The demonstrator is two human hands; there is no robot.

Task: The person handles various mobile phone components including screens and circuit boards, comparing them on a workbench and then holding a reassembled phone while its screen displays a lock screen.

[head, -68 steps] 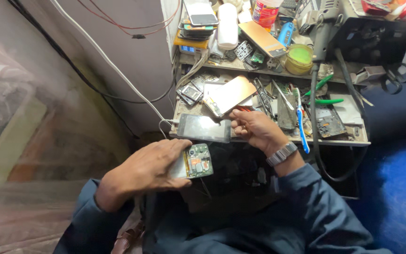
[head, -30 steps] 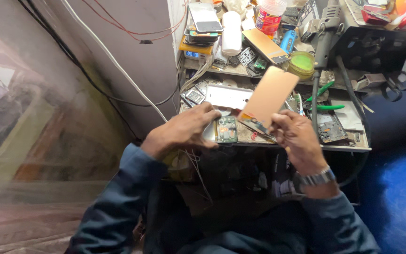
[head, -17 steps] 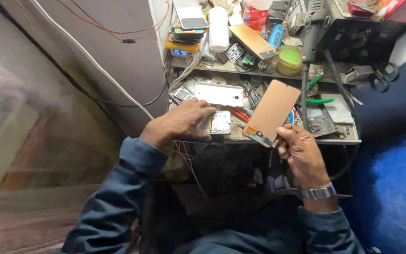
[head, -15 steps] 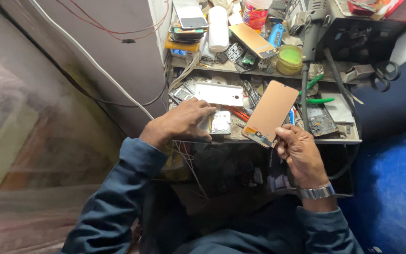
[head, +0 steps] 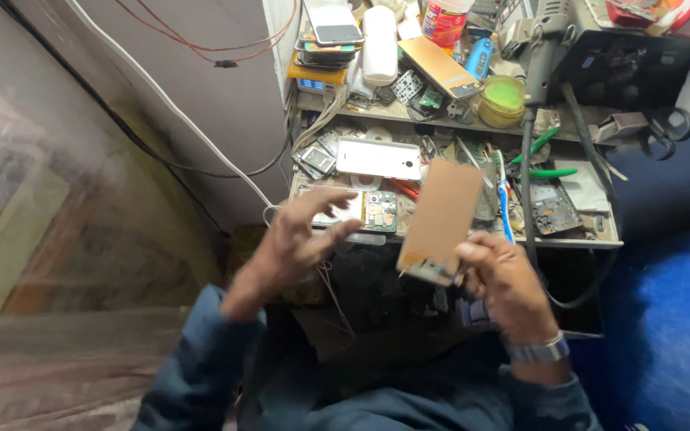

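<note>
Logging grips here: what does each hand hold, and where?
Right hand pinches the copper-backed phone panel at its bottom edge. Left hand holds nothing.

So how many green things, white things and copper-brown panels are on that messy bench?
Green: 3 — lidded jar, two tool handles
White: 2 — phone back, tube
Copper-brown panels: 2 — one in right hand, one on shelf
Total: 7

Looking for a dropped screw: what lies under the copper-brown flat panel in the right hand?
The right hand tilts the copper-brown flat panel above the cluttered grey bench. A blue toothbrush shows beside it; the bench under the panel is hidden.
</note>
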